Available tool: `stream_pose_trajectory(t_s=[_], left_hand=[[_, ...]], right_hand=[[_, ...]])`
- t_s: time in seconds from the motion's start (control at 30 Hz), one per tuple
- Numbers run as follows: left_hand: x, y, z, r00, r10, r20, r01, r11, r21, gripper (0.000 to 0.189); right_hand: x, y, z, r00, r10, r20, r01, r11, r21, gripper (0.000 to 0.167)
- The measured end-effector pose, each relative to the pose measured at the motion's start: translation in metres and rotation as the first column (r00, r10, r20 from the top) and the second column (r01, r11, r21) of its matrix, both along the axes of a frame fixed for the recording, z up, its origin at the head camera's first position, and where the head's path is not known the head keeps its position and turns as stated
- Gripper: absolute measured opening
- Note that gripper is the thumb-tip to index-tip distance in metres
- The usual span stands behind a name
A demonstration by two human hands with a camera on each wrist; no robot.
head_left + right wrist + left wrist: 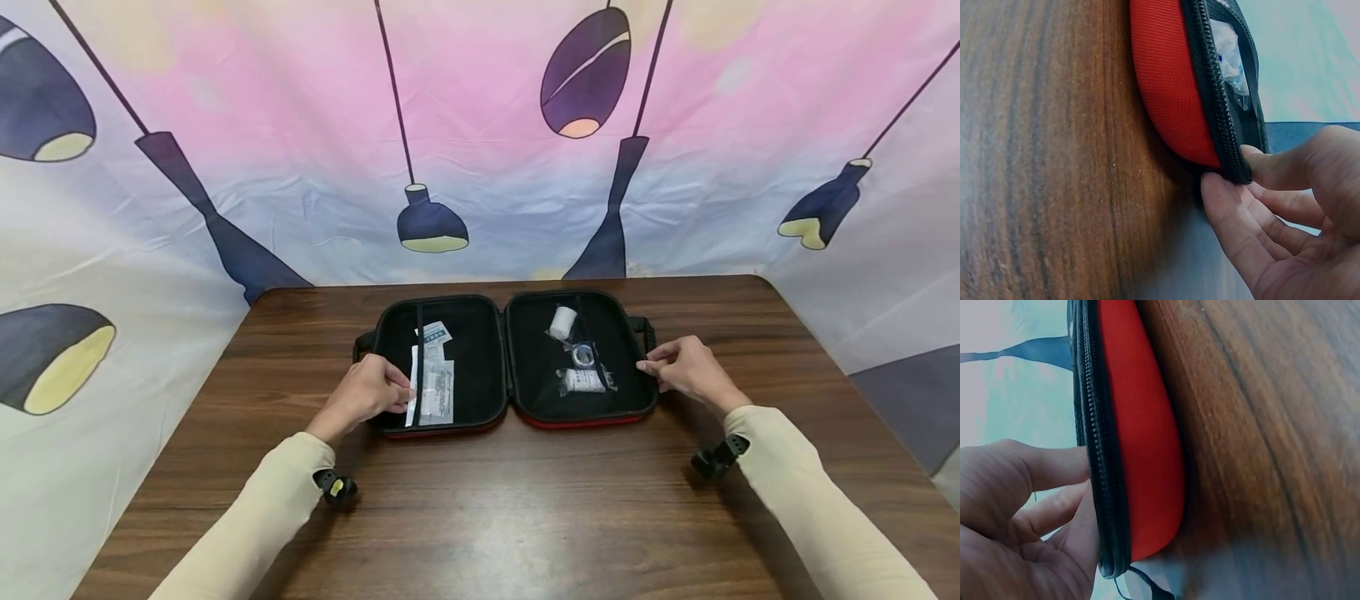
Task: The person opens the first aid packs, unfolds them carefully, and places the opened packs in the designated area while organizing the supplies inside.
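Observation:
A red and black zip case [467, 367] lies spread open on the table, its two halves side by side. White paper packets [437, 393] sit under a black elastic strap in the left half. My left hand [366, 390] reaches over that half's outer rim and pinches the left edge of a packet; the rim hides its fingertips in the left wrist view. With thumb inside and fingers outside, my right hand [1291, 212] grips the right half's rim near its outer corner. A white roll [562, 322], a clear-wrapped ring-shaped roll [582, 357] and a wrapped bandage [585, 381] lie in the right half.
The brown wooden table [495, 517] stretches in front of the case and to both sides. Behind it hangs a printed cloth [322, 150]. A black carry handle [642, 332] sticks out at the case's right side.

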State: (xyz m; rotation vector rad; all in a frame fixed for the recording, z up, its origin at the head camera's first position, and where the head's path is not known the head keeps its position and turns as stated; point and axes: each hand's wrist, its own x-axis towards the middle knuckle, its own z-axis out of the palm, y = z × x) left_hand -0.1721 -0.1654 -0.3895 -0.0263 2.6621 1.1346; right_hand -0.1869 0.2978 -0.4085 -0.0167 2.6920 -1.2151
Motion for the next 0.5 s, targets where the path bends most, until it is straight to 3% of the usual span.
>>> stream_pose_trajectory(t_s=[0.2,0.5], left_hand=[[0.0031,-0.0009,0.0005,0.997,-0.058,-0.041,0.053,0.991,-0.124,0.01],[0.0099,-0.0034,0.0049,0.988,-0.1,-0.115,0.069,0.967,-0.244,0.013]], right_hand=[[-0.0003,0.0022,-0.0024,1.0,-0.011,0.011,0.012,1.0,-0.015,0.042],[0.006,-0.0011,-0.0022,1.0,-0.023,0.005,0.023,1.0,-0.011,0.04]])
